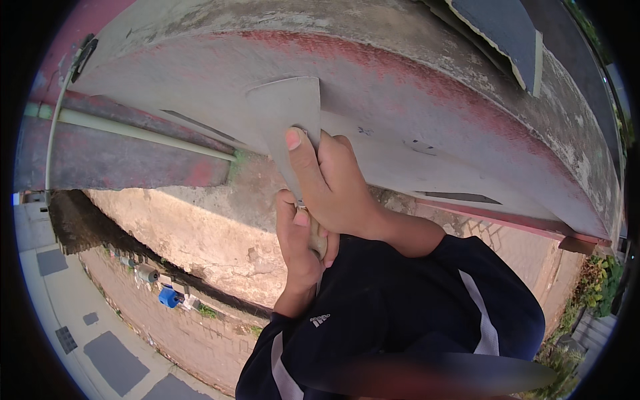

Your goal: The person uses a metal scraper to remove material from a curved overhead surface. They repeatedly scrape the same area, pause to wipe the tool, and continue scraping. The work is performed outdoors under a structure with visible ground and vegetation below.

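I hold a wide-bladed scraper point(285, 107) with both hands, its broad grey blade pointing away from me. My left hand point(300, 250) is wrapped around the lower handle. My right hand point(333, 183) grips higher up, with its thumb lying along the blade and its other fingers behind it. In front of the blade stands a low wall point(433, 110), pale grey-white with patches of worn red paint below its rounded top. The blade's wide edge overlaps the wall face, but I cannot tell whether it touches.
A pale pipe point(143, 133) runs along the wall at left. A dark sheet with a broken edge point(497, 37) rests on the wall top at right. Sunlit ground point(180, 233) lies at lower left, with a blue container point(168, 297) farther down. Plants point(597, 283) grow at right.
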### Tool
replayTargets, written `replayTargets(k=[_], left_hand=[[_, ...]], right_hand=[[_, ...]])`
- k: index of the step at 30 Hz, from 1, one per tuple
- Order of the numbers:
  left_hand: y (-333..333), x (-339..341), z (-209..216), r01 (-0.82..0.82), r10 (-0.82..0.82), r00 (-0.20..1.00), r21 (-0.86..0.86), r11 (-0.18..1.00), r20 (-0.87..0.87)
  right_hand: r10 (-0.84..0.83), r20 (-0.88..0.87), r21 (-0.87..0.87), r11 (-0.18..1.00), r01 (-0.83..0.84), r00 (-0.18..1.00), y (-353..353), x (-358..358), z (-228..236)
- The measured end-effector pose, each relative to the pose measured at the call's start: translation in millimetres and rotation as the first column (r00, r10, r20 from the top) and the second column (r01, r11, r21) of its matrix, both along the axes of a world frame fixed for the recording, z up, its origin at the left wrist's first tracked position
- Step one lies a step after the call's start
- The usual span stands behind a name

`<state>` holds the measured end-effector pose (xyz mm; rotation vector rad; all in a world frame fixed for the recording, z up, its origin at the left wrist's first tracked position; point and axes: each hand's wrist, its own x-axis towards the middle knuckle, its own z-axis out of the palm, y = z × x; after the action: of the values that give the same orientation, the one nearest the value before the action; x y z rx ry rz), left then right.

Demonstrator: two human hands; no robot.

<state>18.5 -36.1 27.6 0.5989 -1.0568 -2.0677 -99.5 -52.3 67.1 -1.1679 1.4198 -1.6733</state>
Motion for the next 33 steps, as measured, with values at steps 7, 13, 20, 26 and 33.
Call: replayTargets(k=[7,13,20,26,33], left_hand=[[1,3,-6,-0.041,0.041,0.996,-0.004,0.999,-0.083],[0,-12,-14,-0.006,0.003,0.995,-0.029,1.000,-0.098],[-18,-11,-34,0.016,-0.039,0.986,-0.140,0.990,-0.162],[9,-7,-129,0.340,-0.118,0.885,-0.452,0.825,0.450],[22,15,-152,0.382,0.144,0.793,-0.668,0.639,0.591]], right_hand=[[0.020,-0.009,0.037,0.999,-0.020,1.000,3,0,-7],[-0.005,-0.133,-0.030,1.000,0.001,0.991,4,-11,-7],[-0.093,-0.186,-0.142,0.988,0.066,0.978,17,-8,-20],[0.086,-0.249,0.395,0.919,0.020,0.965,86,-35,-137],[0.000,-0.112,0.834,0.544,0.094,0.994,186,-71,-158]])
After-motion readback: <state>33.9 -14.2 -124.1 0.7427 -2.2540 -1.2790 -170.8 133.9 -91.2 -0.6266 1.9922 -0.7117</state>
